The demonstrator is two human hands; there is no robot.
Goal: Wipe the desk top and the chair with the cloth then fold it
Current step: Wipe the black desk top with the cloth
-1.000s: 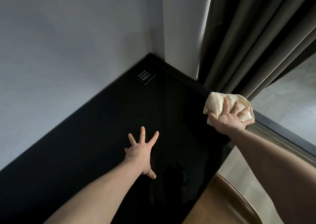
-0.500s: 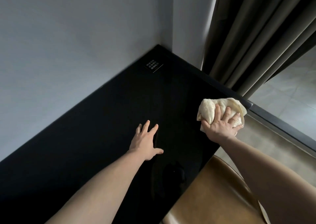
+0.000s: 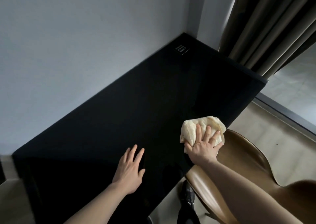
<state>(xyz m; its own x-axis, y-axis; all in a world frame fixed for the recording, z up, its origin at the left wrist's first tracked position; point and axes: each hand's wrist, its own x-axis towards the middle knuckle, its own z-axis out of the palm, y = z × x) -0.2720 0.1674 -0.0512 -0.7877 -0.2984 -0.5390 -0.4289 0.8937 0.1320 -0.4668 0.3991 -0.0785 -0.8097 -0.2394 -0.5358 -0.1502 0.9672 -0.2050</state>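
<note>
1. Cloth (image 3: 189,129): cream, bunched, on desk top (image 3: 136,112) at its near R edge, just beside brown chair (image 3: 248,155).
2. R hand (image 3: 201,148): on cloth, fingers spread, pressing down; I see no pinch.
3. L hand (image 3: 130,169): flat on desk top nr front edge, fingers straight, holding nothing.
4. Curtain (image 3: 265,27): at desk top far R corner.

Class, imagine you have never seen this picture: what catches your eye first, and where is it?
The pale bunched cloth stands out against the black desk top, at its near right edge, with the right hand pressing it down, fingers spread. The left hand lies flat on the desk nearer the middle, and a brown chair sits just right of the cloth.
</note>
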